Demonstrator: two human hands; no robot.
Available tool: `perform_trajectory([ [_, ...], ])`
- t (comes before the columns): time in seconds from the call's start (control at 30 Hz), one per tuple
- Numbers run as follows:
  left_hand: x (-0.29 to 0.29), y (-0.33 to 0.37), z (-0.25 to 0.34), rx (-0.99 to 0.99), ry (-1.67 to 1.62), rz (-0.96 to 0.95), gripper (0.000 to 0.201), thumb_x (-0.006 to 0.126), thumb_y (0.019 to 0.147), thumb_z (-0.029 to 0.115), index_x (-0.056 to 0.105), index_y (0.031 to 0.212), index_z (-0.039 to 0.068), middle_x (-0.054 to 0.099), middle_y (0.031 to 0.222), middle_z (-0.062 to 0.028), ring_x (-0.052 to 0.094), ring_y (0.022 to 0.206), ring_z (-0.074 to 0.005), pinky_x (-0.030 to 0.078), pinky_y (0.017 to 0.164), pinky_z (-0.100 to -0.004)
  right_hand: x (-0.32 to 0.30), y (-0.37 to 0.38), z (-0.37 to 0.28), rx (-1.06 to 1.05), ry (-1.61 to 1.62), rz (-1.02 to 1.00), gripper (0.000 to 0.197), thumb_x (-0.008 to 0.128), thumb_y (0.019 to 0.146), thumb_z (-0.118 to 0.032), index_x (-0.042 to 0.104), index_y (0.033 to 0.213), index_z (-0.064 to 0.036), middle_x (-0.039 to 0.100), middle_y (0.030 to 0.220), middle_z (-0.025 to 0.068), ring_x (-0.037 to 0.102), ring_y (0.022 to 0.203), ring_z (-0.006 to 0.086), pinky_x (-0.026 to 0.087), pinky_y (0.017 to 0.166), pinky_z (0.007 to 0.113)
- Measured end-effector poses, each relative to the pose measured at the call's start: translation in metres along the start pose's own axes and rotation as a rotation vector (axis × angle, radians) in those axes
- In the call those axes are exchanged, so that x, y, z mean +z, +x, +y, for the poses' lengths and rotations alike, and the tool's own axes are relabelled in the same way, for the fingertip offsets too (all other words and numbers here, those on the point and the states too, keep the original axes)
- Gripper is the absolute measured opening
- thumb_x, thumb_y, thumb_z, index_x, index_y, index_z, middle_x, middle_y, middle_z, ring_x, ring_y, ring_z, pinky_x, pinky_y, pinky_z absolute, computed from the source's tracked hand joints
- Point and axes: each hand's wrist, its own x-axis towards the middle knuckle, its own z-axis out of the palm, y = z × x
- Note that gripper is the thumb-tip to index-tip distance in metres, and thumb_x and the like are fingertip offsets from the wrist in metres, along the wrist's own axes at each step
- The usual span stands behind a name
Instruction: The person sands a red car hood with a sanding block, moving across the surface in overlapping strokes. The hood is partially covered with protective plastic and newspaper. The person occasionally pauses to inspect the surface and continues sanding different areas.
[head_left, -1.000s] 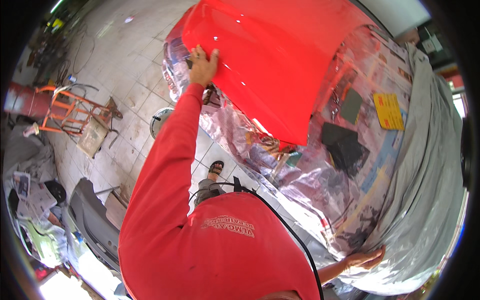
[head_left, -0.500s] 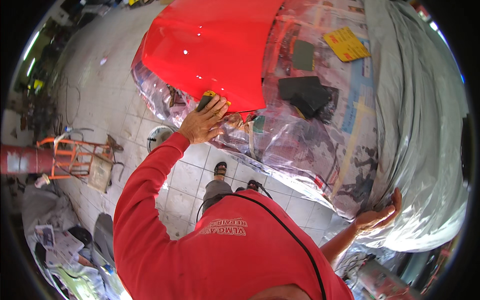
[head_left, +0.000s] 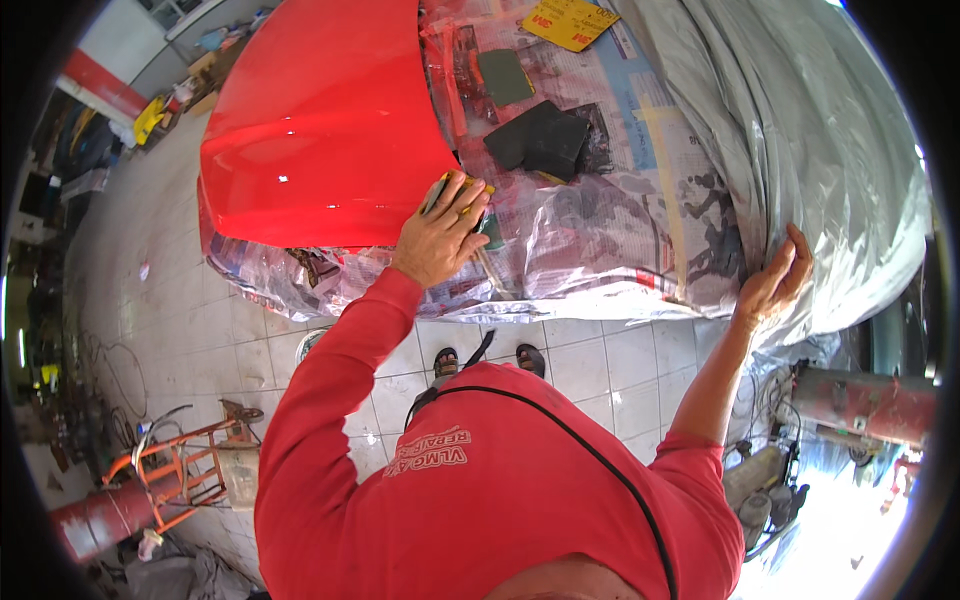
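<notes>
the person's left hand (head_left: 440, 235) lies palm down with fingers slightly parted, holding a dark and yellow pad (head_left: 433, 196) beneath them; the thumb stands out to the side. pad and fingers are at the near right corner of a glossy red panel (head_left: 320, 130), shaped like a car hood; the fingers hide the pad's underside.

the right hand (head_left: 775, 280) is well apart, loosely cupped with fingers half extended, just beside a wrinkled grey cover (head_left: 830, 170); whether it touches the cover, i cannot tell.

between the panel and the cover, clear plastic sheeting (head_left: 570, 225) overlies newspaper. on it, beyond the left hand, lie overlapping black sheets (head_left: 555, 140), then a grey-green sheet (head_left: 505, 76), and farthest a yellow sheet (head_left: 570, 28) with lettering.

below is the person's red shirt (head_left: 520, 480), with two sandalled feet on pale floor tiles (head_left: 150, 330). an orange hand truck (head_left: 178, 460) stands at lower left; a red cylinder (head_left: 868, 405) lies at right.
</notes>
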Motion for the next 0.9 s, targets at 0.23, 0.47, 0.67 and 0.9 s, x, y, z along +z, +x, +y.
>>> perform_trajectory([
  [0.23, -0.029, -0.103, -0.152, -0.275, 0.164, 0.024, 0.058, 0.06, 0.101, 0.035, 0.049, 0.152, 0.009, 0.047, 0.159, -0.0079, 0.038, 0.15, -0.0278, 0.034, 0.122, -0.0434, -0.049, -0.045, -0.082, 0.042, 0.081, -0.211, 0.024, 0.073, 0.095, -0.013, 0.07, 0.116, -0.0021, 0.073, 0.11, 0.0075, 0.065, 0.096, 0.0185, 0.049, 0.091, 0.034],
  [0.47, 0.015, -0.002, -0.044, -0.519, 0.14, 0.193, 0.067, 0.056, 0.101, 0.05, 0.051, 0.147, 0.002, 0.049, 0.153, -0.0211, 0.041, 0.147, -0.0351, 0.027, 0.124, -0.0484, -0.001, -0.087, -0.194, 0.198, 0.343, -0.721, 0.026, 0.078, 0.087, -0.007, 0.072, 0.112, -0.0035, 0.073, 0.103, 0.0078, 0.069, 0.094, 0.0176, 0.055, 0.08, 0.032],
  [0.67, -0.023, -0.06, -0.161, -0.533, -0.07, 0.106, 0.059, 0.05, 0.105, 0.049, 0.053, 0.147, 0.008, 0.051, 0.153, -0.0154, 0.041, 0.146, -0.0348, 0.031, 0.122, -0.0465, 0.083, -0.063, -0.202, -0.402, 0.342, -0.81, 0.031, 0.082, 0.082, -0.018, 0.071, 0.107, -0.002, 0.072, 0.11, 0.0138, 0.068, 0.105, 0.0351, 0.055, 0.089, 0.044],
  [0.9, -0.015, -0.073, -0.168, -0.901, 0.007, 0.261, 0.091, 0.052, 0.095, 0.07, 0.047, 0.144, -0.006, 0.051, 0.146, -0.0265, 0.044, 0.14, -0.0438, 0.032, 0.121, -0.048, 0.181, -0.016, -0.201, -0.638, 0.201, -0.956, 0.047, 0.083, 0.08, -0.018, 0.067, 0.123, -0.0071, 0.068, 0.125, 0.0131, 0.063, 0.118, 0.0345, 0.049, 0.1, 0.047],
])
